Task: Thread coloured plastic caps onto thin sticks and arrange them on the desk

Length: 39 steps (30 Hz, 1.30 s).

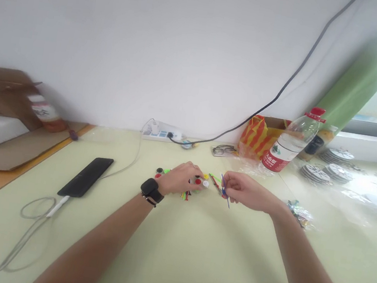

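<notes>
My left hand [183,178], with a black watch [151,189] on its wrist, reaches over a cluster of small round coloured pieces. Its fingers are bent and apart near a red round piece [198,181]; whether they touch it I cannot tell. A white round piece [205,184] and a yellow one [206,177] sit beside it. Below that hand lie short green and red strips [185,196]. My right hand [238,189] is closed, pinching a thin blue stick [228,204] that pokes out above and below the fingers. Thin red and green sticks [215,182] lie just left of it.
A black phone [86,177] with a white cable lies left. Behind are a power strip [161,132], glasses [224,150] and a large water bottle [291,142]. Right of my right hand is a clear bag of small coloured pieces [300,215]; stacked discs [315,174] stand beyond.
</notes>
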{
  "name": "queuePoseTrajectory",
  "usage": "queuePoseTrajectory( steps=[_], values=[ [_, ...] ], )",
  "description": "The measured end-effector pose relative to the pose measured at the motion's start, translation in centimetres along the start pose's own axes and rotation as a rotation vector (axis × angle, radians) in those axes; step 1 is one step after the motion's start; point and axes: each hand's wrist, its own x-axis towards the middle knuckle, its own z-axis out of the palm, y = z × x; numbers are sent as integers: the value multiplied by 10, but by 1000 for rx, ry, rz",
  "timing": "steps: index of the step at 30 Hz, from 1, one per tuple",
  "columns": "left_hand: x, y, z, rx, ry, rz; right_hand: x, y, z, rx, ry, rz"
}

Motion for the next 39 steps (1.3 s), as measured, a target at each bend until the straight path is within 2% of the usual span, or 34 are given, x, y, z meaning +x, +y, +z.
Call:
queuePoseTrajectory(
  steps=[4,8,12,15,19,24,27,30,33,39],
  values=[
    [2,12,-10,-131,153,-12,24,-5,4,164,55,-96],
    [5,34,-18,-355,176,86,45,1,15,306,191,-169],
    [9,42,-13,-425,275,79,55,11,29,443,250,-187],
    [11,40,-7,-410,286,73,56,17,37,440,242,-145],
    [10,37,-5,-375,244,22,58,28,37,288,283,-92],
    [8,39,3,-306,77,34,64,55,24,-170,514,-38],
    [7,36,15,-220,-27,82,63,72,17,-390,495,29],
    [6,30,24,-136,-69,64,59,79,14,-446,415,40],
    [6,26,23,-94,-63,76,57,80,14,-491,401,61],
    [5,25,16,20,51,96,57,80,15,-670,497,163]
  ],
)
